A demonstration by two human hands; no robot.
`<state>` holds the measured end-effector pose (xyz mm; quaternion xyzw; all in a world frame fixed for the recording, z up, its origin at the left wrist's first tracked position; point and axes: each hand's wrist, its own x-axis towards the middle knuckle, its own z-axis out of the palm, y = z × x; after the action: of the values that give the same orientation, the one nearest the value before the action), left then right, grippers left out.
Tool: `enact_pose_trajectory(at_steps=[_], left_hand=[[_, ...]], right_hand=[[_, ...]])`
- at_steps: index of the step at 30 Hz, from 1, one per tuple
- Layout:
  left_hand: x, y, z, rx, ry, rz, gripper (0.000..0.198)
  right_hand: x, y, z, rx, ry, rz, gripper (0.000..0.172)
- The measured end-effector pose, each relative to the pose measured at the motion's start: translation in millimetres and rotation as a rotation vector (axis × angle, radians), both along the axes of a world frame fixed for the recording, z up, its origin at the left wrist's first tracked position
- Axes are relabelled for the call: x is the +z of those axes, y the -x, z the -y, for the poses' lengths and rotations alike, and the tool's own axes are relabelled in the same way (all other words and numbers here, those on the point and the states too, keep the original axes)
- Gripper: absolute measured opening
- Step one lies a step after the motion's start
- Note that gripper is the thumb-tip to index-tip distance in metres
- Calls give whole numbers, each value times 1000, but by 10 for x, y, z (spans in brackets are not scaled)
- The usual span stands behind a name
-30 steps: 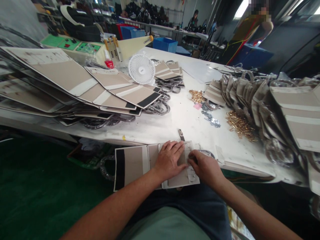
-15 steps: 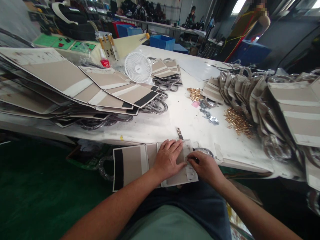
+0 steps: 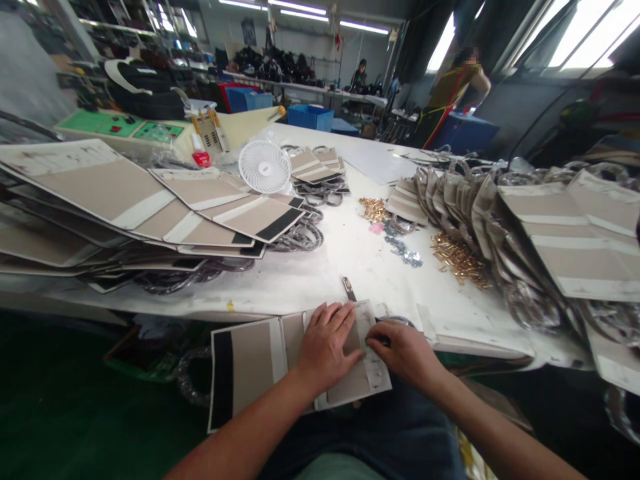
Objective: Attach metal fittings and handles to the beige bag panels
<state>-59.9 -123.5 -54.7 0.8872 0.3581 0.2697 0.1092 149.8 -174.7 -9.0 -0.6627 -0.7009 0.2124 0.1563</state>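
Note:
A flat beige panel (image 3: 253, 357) with white and black stripes lies across my lap and the near edge of the white table (image 3: 320, 267). My left hand (image 3: 327, 343) rests palm down on it with fingers stretched out. My right hand (image 3: 405, 353) is curled at the panel's right end, its fingertips pinched on something small and dark that I cannot make out. A small metal clip (image 3: 349, 289) lies on the table just beyond my fingers.
Stacks of the same panels (image 3: 140, 207) cover the table's left, and a row of them (image 3: 525, 227) fills the right. A small white fan (image 3: 264, 167), heaps of gold fittings (image 3: 457, 260) and a green control box (image 3: 135, 130) lie further back. People work in the background.
The view has tilted up and shows more of the room. My hands and the panel have kept their positions, the right fingertips still pinching at the panel's right end.

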Motion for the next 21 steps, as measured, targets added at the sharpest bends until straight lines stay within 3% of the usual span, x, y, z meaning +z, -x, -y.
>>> enact_pose_trajectory(at_steps=[4,9,12,16,21], left_hand=[[-13,11,-30,3,-39,26,75],[-40,18,-55,19,-109,53,71],[-55,25,-72,24,-164,21,72],[-93,34,-115,13,-224,-15,75],[-112,49,-169,-6,-291,-36,77]], right_hand=[[147,-367,-310,-129,-23,-62,25],[261,-1215,-1030,-390,-73,249,31],[210,-1573,-1419,-437,-67,283,31],[56,-1698,-1722,-448,-56,278,25],[-63,-1703,-1833,-462,-44,254,16]])
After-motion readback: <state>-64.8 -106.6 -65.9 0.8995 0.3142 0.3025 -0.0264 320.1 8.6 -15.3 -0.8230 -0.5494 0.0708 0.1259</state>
